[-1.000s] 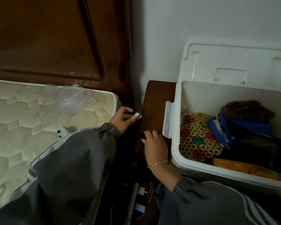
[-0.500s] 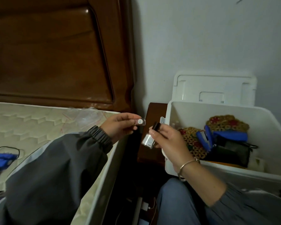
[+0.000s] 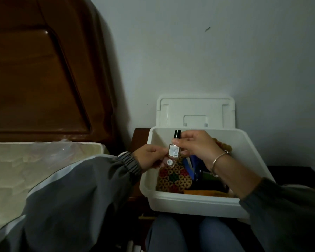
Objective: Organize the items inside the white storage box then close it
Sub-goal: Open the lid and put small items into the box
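The white storage box (image 3: pixel 189 201) stands open in front of my knees, its lid (image 3: pixel 195 111) leaning back against the wall. Inside lie a woven patterned mat (image 3: pixel 175 179), blue items (image 3: pixel 191 166), dark things and an orange item (image 3: pixel 205 193). My right hand (image 3: pixel 196 145) pinches a small clear bottle with a black cap (image 3: pixel 174 148) upright above the box's left part. My left hand (image 3: pixel 149 158) holds a second small bottle (image 3: pixel 169 162) with a round label, just below the first one.
A mattress (image 3: pixel 25 175) with a clear plastic bag (image 3: pixel 69 151) lies to the left, under a brown wooden headboard (image 3: pixel 44 79). A dark wooden nightstand (image 3: pixel 139 137) shows behind the box. My knees (image 3: pixel 189 233) are below it.
Both hands moved right and now hover over the box. The right hand turned its bottle upright. The camera tilted up, showing more wall.
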Action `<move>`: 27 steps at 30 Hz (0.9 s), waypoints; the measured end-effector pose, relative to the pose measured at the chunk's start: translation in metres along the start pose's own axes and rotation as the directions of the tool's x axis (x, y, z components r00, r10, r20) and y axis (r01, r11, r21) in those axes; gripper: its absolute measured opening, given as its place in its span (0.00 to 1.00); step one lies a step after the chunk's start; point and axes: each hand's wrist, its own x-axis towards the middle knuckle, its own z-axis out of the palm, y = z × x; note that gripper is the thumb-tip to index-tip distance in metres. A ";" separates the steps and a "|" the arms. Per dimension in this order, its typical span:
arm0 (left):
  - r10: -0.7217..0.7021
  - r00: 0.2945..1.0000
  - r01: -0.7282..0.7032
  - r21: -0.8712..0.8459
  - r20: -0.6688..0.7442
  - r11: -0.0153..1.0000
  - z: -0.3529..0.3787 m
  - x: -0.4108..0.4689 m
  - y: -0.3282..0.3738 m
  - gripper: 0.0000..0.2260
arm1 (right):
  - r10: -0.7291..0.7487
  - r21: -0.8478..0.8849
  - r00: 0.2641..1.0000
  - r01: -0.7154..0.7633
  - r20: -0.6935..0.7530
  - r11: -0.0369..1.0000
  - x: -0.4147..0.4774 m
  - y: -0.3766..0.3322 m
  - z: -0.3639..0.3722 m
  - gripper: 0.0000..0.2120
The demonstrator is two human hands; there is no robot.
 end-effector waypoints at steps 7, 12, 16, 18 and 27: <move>0.014 1.000 -0.013 0.032 -0.024 0.999 0.001 0.051 -0.003 0.08 | 0.031 -0.094 0.994 -0.022 0.100 0.995 0.058 0.016 -0.016 0.13; 0.063 0.933 0.008 0.195 -0.354 0.981 -0.018 0.080 -0.014 0.12 | -0.010 -0.229 1.000 0.016 0.024 0.973 0.104 0.055 -0.026 0.07; 0.121 0.886 -0.017 0.229 -0.448 0.973 -0.026 0.088 -0.022 0.08 | 0.160 -0.710 0.950 0.084 0.270 0.699 0.135 0.112 -0.004 0.18; 0.129 0.878 -0.038 0.200 -0.462 0.979 -0.023 0.091 -0.028 0.06 | 0.222 -0.792 0.908 0.167 0.356 0.587 0.149 0.130 0.009 0.22; 0.187 0.859 -0.108 0.189 -0.476 0.976 -0.019 0.094 -0.045 0.05 | 0.474 -0.916 0.784 0.336 0.401 0.219 0.172 0.166 0.025 0.51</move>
